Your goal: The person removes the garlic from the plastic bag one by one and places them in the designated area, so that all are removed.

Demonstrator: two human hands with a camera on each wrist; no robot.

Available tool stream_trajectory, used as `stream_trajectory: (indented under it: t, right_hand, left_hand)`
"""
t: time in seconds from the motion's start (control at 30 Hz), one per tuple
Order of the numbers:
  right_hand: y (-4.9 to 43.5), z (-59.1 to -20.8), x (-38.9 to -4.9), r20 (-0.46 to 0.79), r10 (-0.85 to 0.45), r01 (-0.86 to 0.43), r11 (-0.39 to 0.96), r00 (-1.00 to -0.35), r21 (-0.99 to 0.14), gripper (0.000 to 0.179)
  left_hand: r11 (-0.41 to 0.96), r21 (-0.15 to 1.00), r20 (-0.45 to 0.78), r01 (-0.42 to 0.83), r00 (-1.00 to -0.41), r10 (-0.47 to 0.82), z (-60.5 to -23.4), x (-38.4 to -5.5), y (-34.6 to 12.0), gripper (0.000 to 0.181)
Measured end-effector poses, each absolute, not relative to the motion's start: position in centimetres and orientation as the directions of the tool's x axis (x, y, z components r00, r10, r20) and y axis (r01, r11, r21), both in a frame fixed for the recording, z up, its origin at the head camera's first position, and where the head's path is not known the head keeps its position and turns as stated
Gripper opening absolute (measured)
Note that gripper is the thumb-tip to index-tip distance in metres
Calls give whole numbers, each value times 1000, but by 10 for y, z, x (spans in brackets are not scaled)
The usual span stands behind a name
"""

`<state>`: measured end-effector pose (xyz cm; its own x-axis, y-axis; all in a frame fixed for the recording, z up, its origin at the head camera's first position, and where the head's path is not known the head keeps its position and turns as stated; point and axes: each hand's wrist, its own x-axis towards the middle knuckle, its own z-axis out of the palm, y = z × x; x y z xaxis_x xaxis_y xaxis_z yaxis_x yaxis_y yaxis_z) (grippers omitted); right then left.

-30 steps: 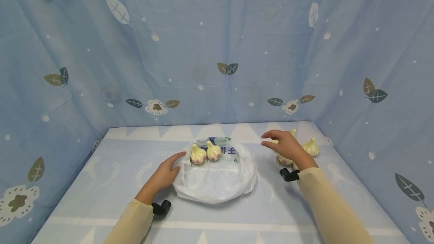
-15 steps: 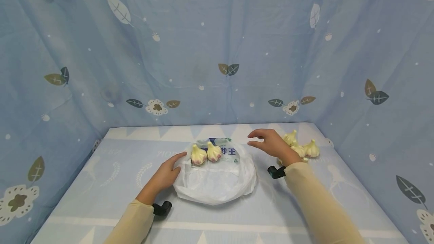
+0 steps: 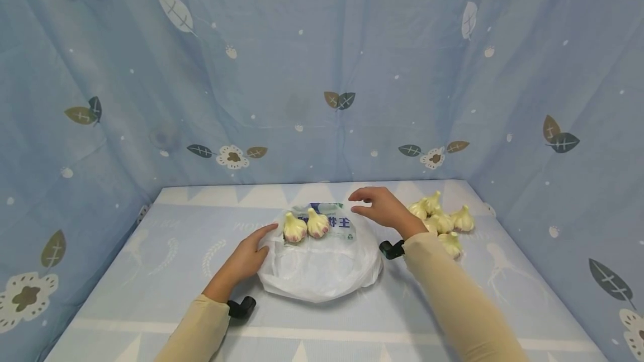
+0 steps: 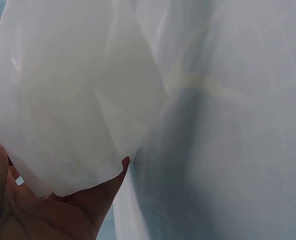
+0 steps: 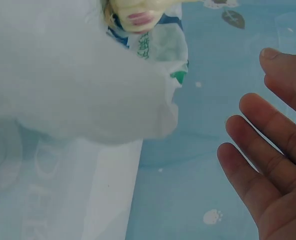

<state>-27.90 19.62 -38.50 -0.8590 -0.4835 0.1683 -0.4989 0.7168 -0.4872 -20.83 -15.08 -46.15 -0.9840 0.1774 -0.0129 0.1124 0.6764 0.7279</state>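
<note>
A white plastic bag (image 3: pixel 319 272) with blue and green print lies spread on the table, its mouth facing up. Two garlic bulbs, a left one (image 3: pixel 294 228) and a right one (image 3: pixel 318 223), sit in the back part of its mouth. My left hand (image 3: pixel 245 256) holds the bag's left rim; in the left wrist view the plastic (image 4: pixel 77 110) hides most of its fingers. My right hand (image 3: pixel 382 207) hovers just beyond the bag's back right rim, holding nothing, its fingers apart in the right wrist view. Part of a garlic bulb (image 5: pixel 137 14) shows there above the plastic.
Several more garlic bulbs (image 3: pixel 440 221) lie in a heap at the table's back right, partly behind the right forearm. The pale patterned table (image 3: pixel 151 295) is enclosed by a blue printed curtain (image 3: pixel 282 71) at the back and sides.
My right hand has moved left, empty, from over the garlic heap to the bag's back right side, uncovering more of the heap. My left hand and the two bulbs in the bag have stayed put.
</note>
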Motion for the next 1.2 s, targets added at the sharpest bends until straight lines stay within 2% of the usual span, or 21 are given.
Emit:
stream_trajectory:
  t: [0.47,0.73,1.2]
  right_hand:
    - [162,-396,-292,149,-535,-526,675,-832,-518,30]
    - [140,-399,-296,93,-521,-468,654,-848,-595,34]
    - [110,-412,-299,19,-515,-401,643,-857,-653,34]
  left_hand:
    - [679,721,2,139,-980,198,-461,-206,-151,56]
    - [690,709,2,145,-979,204,-457,-205,-151,56]
    - [686,713,-9,143,-977,214,-460,-207,-150,56]
